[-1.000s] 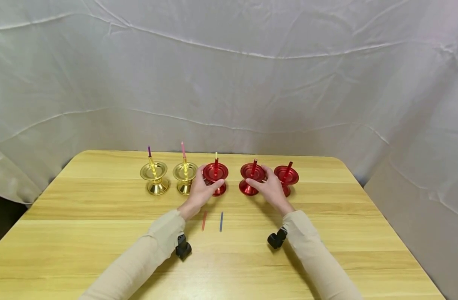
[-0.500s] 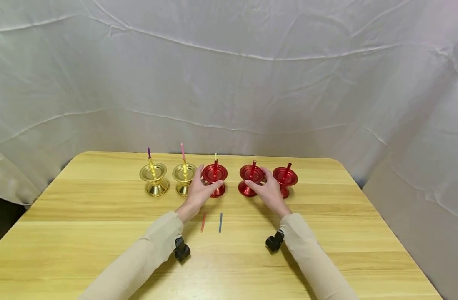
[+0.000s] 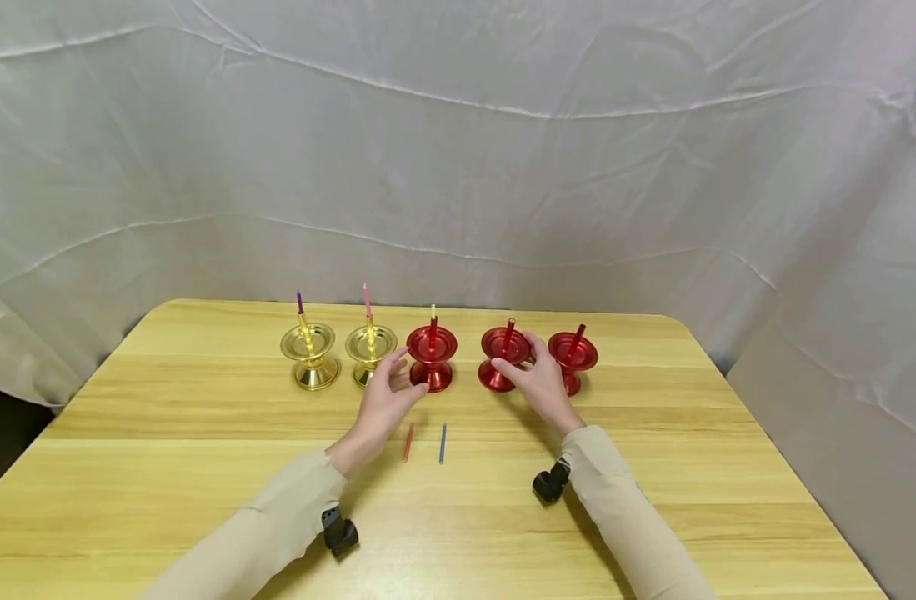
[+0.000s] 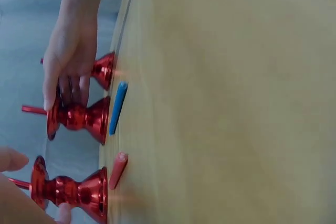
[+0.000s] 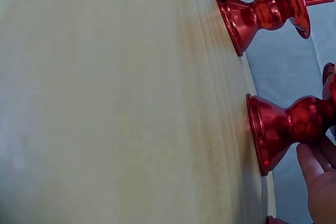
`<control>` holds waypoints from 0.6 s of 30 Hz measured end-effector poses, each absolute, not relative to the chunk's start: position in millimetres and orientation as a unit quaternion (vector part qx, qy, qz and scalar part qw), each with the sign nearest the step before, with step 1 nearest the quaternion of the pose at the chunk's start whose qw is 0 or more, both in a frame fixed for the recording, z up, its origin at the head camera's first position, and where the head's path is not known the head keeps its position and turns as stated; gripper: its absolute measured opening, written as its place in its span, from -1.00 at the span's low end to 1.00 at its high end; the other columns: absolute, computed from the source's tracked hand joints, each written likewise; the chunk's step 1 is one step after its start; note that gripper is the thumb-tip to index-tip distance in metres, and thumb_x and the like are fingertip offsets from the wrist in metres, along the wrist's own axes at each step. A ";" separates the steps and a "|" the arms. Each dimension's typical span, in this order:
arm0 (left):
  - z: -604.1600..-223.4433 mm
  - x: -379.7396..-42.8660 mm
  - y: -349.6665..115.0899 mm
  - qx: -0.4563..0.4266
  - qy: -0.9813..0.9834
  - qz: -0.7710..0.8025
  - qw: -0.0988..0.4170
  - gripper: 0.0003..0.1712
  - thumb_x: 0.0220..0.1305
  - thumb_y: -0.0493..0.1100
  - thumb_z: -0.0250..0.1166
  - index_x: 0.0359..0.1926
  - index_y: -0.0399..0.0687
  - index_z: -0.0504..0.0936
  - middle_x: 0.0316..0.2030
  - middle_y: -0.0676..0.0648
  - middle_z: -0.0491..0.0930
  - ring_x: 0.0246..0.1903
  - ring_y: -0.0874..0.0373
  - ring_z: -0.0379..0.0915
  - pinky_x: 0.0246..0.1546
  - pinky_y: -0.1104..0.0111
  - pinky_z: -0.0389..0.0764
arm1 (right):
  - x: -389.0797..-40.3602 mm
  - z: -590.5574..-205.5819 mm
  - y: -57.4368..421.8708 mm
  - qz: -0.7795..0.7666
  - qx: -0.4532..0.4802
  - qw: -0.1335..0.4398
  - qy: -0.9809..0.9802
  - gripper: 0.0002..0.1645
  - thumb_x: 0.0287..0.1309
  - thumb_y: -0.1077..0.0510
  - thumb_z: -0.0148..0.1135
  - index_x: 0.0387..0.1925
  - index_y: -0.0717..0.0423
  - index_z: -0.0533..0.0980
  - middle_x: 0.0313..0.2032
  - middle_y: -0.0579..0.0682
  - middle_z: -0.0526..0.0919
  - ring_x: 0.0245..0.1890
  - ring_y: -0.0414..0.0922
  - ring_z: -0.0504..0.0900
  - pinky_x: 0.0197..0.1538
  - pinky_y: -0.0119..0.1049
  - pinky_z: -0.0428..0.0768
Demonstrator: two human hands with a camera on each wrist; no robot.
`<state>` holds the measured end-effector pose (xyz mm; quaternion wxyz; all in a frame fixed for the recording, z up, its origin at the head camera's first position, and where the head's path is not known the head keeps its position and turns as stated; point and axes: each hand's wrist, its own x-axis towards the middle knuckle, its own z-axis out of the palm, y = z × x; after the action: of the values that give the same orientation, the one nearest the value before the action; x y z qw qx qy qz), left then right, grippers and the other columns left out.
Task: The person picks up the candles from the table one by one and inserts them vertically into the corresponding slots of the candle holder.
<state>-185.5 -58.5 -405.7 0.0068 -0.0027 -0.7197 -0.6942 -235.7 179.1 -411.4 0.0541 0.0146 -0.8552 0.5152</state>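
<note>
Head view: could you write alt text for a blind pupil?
The right hand holds the middle red candle holder; the left hand is beside the left red holder. Two gold holders carry a purple candle and a pink candle. On the wooden table lie a red candle and a blue candle.

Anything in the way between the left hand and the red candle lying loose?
Nothing visible stands between the left hand and the red candle in the head view. The blue candle lies farther right, and the nearest red holder stands beyond, both off that path.
</note>
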 end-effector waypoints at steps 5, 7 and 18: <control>-402.6 -171.3 -62.7 -0.011 -0.722 -0.692 0.016 -0.31 0.03 -0.41 0.26 0.22 -0.23 0.24 0.18 -0.29 0.22 0.12 -0.14 0.20 0.08 0.15 0.34 | -236.3 -412.1 179.5 0.516 0.012 0.056 -0.855 0.05 -0.12 -0.20 0.34 0.30 0.17 0.11 0.22 0.18 0.26 0.13 0.00 0.34 0.12 -0.17 0.37; -402.0 -166.3 -64.4 -0.007 -0.733 -0.680 0.001 -0.36 0.02 -0.40 0.27 0.17 -0.27 0.28 0.14 -0.28 0.27 0.08 -0.13 0.25 0.04 0.15 0.38 | -236.4 -411.8 179.8 0.516 0.010 0.055 -0.855 0.04 -0.12 -0.20 0.34 0.30 0.17 0.10 0.22 0.17 0.26 0.13 0.00 0.34 0.12 -0.17 0.37; -407.4 -156.2 -78.9 -0.006 -0.834 -0.544 -0.087 -0.57 0.01 -0.31 0.31 -0.04 -0.32 0.46 -0.14 -0.16 0.51 -0.16 0.01 0.42 -0.16 0.24 0.51 | -236.0 -410.4 179.9 0.513 0.009 0.049 -0.857 0.06 -0.13 -0.22 0.34 0.30 0.17 0.10 0.22 0.16 0.26 0.15 -0.01 0.32 0.15 -0.17 0.33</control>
<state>-156.2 -78.9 -407.4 -0.0872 -0.0064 -0.8343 -0.5443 -236.0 179.9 -410.4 0.0487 0.0092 -0.8568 0.5133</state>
